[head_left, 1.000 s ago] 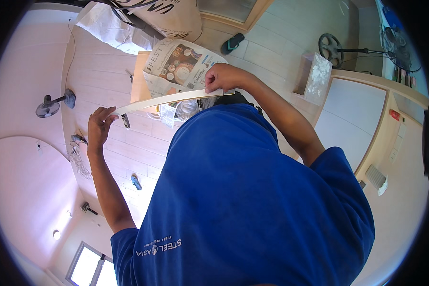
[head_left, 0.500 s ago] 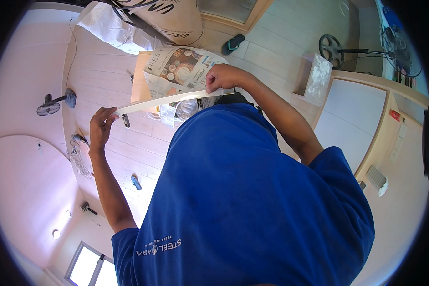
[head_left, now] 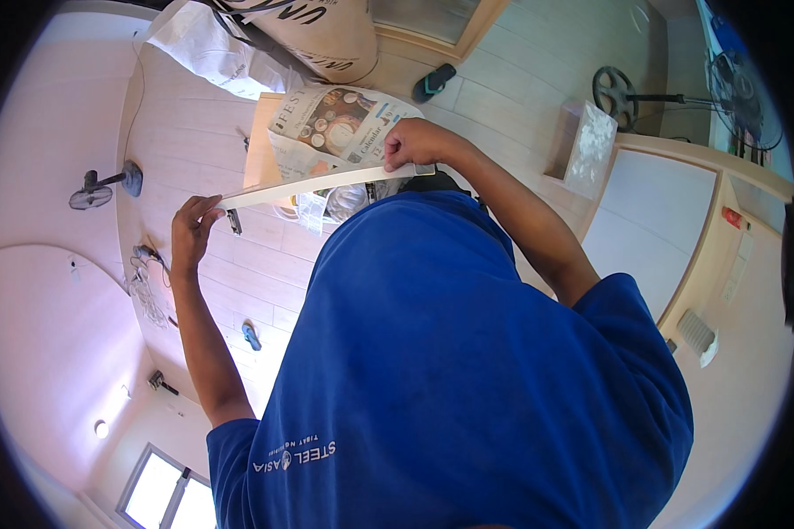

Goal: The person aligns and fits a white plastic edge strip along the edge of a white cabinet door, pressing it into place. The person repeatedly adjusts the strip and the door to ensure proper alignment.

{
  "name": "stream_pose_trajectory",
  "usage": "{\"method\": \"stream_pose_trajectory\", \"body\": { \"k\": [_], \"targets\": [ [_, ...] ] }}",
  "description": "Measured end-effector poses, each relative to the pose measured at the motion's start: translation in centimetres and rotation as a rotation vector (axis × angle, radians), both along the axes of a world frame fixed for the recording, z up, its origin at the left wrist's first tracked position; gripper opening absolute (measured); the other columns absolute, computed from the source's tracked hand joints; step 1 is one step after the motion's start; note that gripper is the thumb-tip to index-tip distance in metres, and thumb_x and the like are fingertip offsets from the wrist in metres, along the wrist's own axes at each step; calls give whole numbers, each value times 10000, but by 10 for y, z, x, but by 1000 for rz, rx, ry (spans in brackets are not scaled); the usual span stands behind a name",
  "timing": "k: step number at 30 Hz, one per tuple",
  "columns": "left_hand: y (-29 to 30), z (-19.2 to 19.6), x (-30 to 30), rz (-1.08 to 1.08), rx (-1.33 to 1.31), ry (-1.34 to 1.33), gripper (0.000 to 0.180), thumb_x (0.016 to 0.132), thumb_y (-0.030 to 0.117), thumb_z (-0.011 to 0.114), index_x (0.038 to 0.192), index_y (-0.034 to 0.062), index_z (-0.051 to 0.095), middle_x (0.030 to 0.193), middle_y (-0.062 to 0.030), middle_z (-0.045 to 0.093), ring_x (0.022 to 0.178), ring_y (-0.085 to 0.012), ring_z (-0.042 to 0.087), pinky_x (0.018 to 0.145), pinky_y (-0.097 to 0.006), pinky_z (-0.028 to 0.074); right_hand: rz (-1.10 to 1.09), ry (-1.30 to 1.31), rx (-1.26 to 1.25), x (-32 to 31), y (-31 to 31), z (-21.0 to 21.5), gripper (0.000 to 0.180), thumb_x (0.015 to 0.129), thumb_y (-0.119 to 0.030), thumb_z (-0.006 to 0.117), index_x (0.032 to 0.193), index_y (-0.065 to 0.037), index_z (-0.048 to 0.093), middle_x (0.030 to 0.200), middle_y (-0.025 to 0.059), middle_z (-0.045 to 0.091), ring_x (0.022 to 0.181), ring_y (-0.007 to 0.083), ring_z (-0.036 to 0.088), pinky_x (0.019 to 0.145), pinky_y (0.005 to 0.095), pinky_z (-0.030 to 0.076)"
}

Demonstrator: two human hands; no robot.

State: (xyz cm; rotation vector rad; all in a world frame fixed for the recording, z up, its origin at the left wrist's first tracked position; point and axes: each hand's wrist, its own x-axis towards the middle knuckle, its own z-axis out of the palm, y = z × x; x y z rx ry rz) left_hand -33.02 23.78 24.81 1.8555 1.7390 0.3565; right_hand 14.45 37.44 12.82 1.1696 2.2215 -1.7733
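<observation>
A long, narrow cream-white strip (head_left: 326,182) stretches in a slight arc across my front, held at both ends. My left hand (head_left: 191,229) pinches its left end between thumb and fingers. At the other end my right hand (head_left: 417,145) grips the strip with thumb and fingertips, close to a small squared piece (head_left: 424,170) whose kind I cannot make out. Newspaper sheets (head_left: 331,128) spread over a light wooden board (head_left: 260,150) beyond the strip. Just below it, a clear plastic wrapper (head_left: 311,214) and a round silvery thing (head_left: 348,204) are partly hidden.
Large paper sacks (head_left: 326,44) and a white bag (head_left: 207,48) stand at the far side. Slippers lie on the floor, one dark (head_left: 433,82), one blue (head_left: 251,335). Fans stand left (head_left: 101,189) and far right (head_left: 743,101). A dusty open box (head_left: 588,145) sits at right.
My left hand has shifted slightly to the right with its end of the strip. A bright glare on the strip has faded. Both hands keep their hold.
</observation>
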Motion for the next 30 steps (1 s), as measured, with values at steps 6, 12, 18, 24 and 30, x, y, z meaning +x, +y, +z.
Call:
{"method": "stream_pose_trajectory", "body": {
  "k": [6, 12, 18, 24, 30],
  "targets": [
    [0, -12, 2, 23, 5, 18, 286, 925, 96, 822, 1192, -4, 802, 981, -147, 753, 877, -297, 722, 800, -364, 552, 5, -32, 31, -2, -2, -5, 249, 804, -271, 917, 949, -86, 837, 882, 109, 806, 817, 264, 752, 748, 404, 572],
    [-1, -14, 3, 16, 6, 43, 289, 917, 104, 827, 1185, -2, 803, 959, -154, 749, 859, -305, 720, 780, -379, 548, 4, 109, 2, 15, -9, 13, 241, 856, -179, 879, 1040, -44, 802, 925, 100, 776, 842, 210, 736, 760, 358, 563],
    [4, -19, 1, 8, 26, 45, 287, 911, 105, 831, 1180, 8, 806, 952, -153, 750, 853, -324, 717, 777, -387, 549, -174, 374, 333, 46, -59, 13, 413, 856, -86, 851, 1248, -34, 736, 1188, 136, 715, 1109, 316, 701, 980, 411, 560],
    [7, -17, -4, -10, -52, 91, 299, 928, 69, 805, 1219, 3, 795, 1020, -150, 759, 913, -293, 722, 831, -361, 554, -307, 387, 339, 44, -78, 7, 439, 880, -52, 816, 1306, -41, 709, 1224, 146, 713, 1161, 344, 688, 1020, 421, 553],
    [8, -22, -7, 3, -52, 10, 296, 926, 84, 814, 1211, 4, 798, 1008, -152, 760, 908, -293, 724, 830, -365, 554, -341, 328, 424, 42, -85, 7, 387, 907, -66, 795, 1280, -32, 698, 1255, 153, 714, 1184, 343, 689, 1029, 423, 568]
  ]
}}
